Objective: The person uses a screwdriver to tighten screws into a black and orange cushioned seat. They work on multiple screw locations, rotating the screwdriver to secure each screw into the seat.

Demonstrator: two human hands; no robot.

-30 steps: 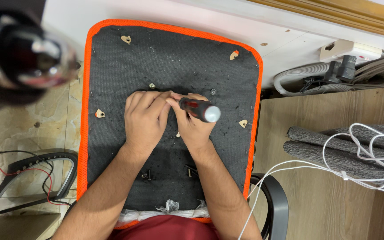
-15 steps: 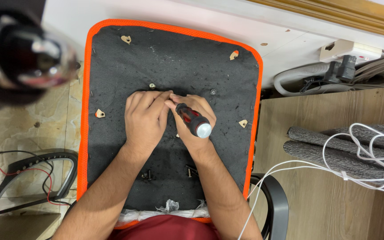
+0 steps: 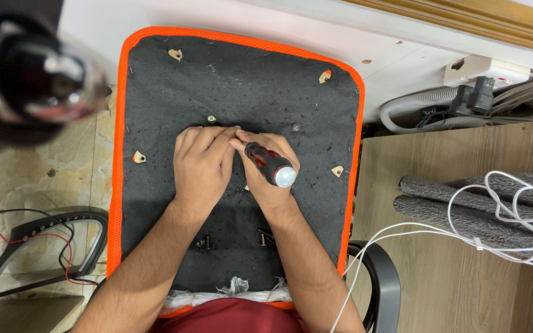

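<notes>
Screwdriver [image 3: 269, 164] handle has tipped lower-right since a sec ago, silver cap now nearer frame centre; right hand [image 3: 266, 166] closed round it; left hand [image 3: 202, 163] flat, fingers loosely curled, touching the tip area on the black seat pad [image 3: 155, 111] (orange edge); loose screws [image 3: 203, 243] lower centre.

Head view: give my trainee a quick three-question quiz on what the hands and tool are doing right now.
1. True or false: the right hand holds a screwdriver with a red and black handle.
2. What does the left hand rest on? A) the wooden table B) the black felt underside of the seat pad C) the white cable
3. Fill in: loose dark ____ lie on the pad near the wrists.

Key: 1 true; 2 B; 3 screws.
</notes>
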